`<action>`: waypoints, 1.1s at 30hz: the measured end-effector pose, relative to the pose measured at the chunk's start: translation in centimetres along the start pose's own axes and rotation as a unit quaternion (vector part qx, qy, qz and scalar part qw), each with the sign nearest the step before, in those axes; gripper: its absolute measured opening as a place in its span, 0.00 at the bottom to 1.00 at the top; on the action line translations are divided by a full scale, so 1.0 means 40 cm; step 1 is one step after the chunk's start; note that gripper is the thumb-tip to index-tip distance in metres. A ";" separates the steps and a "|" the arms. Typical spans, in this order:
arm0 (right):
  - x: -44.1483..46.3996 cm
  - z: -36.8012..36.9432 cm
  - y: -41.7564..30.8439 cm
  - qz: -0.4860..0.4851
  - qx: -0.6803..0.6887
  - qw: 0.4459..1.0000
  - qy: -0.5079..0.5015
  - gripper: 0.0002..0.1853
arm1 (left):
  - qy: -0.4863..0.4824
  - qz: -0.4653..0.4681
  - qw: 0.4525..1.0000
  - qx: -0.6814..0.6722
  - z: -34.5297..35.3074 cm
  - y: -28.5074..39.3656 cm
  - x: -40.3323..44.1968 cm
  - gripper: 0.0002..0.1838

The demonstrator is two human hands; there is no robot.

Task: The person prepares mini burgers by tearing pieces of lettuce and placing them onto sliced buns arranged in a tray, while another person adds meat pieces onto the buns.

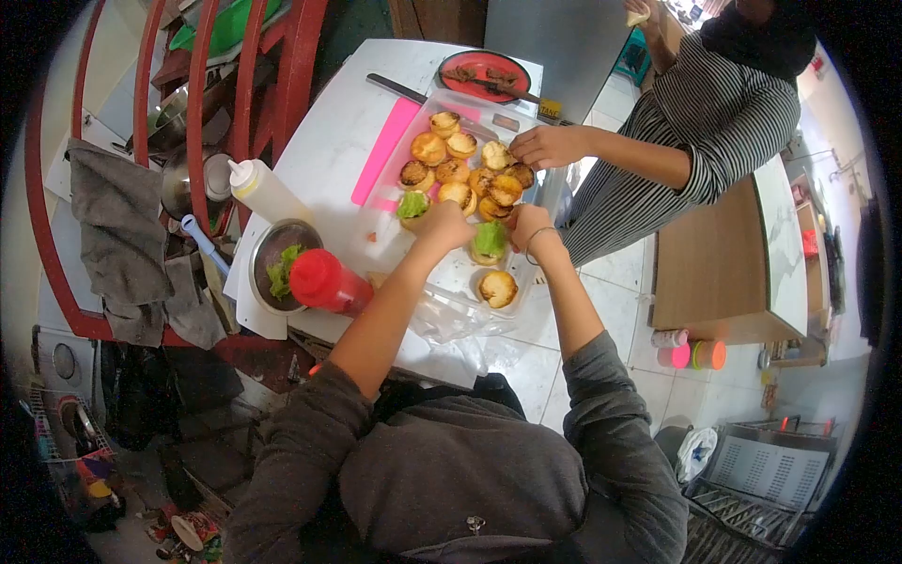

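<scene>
My left hand (444,228) reaches over a clear plastic tray (437,282), its fingers closed on a toasted bun half (458,195). My right hand (529,226) is also over the tray, fingers curled beside a bun with green lettuce (489,242); whatever its fingertips pinch is hidden. Another lettuce-topped bun (413,204) lies left of my left hand. Several browned bun halves, some charred, fill the tray's far part. One toasted bun (497,289) sits alone at the near end.
A red squeeze bottle (329,282), a metal bowl of lettuce (272,268) and a pale squeeze bottle (268,193) stand left. A red plate (484,73) and a knife (395,87) lie behind. A co-worker's hand (550,148) reaches into the tray from the right.
</scene>
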State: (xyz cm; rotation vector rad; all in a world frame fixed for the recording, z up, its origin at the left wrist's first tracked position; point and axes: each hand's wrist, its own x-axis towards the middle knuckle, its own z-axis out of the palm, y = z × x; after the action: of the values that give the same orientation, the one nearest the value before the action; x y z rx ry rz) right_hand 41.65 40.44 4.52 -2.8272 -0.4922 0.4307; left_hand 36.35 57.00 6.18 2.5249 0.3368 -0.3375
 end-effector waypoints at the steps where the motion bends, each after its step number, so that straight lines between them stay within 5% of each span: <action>1: -0.010 -0.007 -0.009 0.005 0.002 1.000 -0.003 0.10 | 0.002 0.001 1.000 0.003 0.005 -0.010 0.004 0.13; 4: -0.019 -0.021 -0.009 -0.032 0.005 0.999 0.025 0.07 | 0.004 0.009 1.000 -0.026 0.001 -0.012 -0.005 0.14; 7: -0.029 -0.054 -0.017 -0.022 0.030 0.998 -0.050 0.06 | -0.020 0.000 0.999 -0.039 -0.008 -0.005 -0.010 0.13; 13: -0.026 0.007 -0.005 -0.075 0.017 0.996 0.044 0.14 | -0.007 0.019 1.000 -0.019 0.006 -0.006 -0.006 0.14; 19: -0.090 -0.061 -0.025 -0.043 0.113 0.992 0.031 0.16 | 0.150 0.093 0.983 -0.041 -0.020 0.013 -0.111 0.17; 21: -0.148 -0.094 -0.033 -0.058 0.167 0.983 0.041 0.16 | 0.124 0.152 0.974 -0.112 -0.047 0.010 -0.196 0.16; 25: -0.307 -0.175 -0.043 -0.095 0.223 0.966 -0.088 0.17 | -0.214 0.217 0.916 -0.261 -0.178 -0.049 -0.491 0.13; 27: -0.387 -0.197 -0.034 -0.111 0.287 0.939 -0.156 0.18 | -0.288 0.249 0.866 -0.324 -0.264 -0.142 -0.601 0.10; 29: -0.444 -0.215 -0.024 -0.113 0.331 0.912 -0.217 0.18 | -0.170 0.226 0.875 -0.392 -0.335 -0.243 -0.678 0.09; 31: -0.480 -0.218 -0.020 -0.094 0.366 0.898 -0.225 0.19 | 0.078 0.081 0.907 -0.407 -0.315 -0.348 -0.701 0.08; 33: -0.480 -0.209 -0.020 -0.072 0.367 0.905 -0.202 0.19 | 0.271 -0.071 0.924 -0.261 -0.305 -0.424 -0.643 0.07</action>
State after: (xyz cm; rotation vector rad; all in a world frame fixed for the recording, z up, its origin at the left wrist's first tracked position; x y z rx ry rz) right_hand 26.86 32.70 17.22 -1.9623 -0.4787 0.9484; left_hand 9.07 73.32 15.52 2.0219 0.7192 0.3719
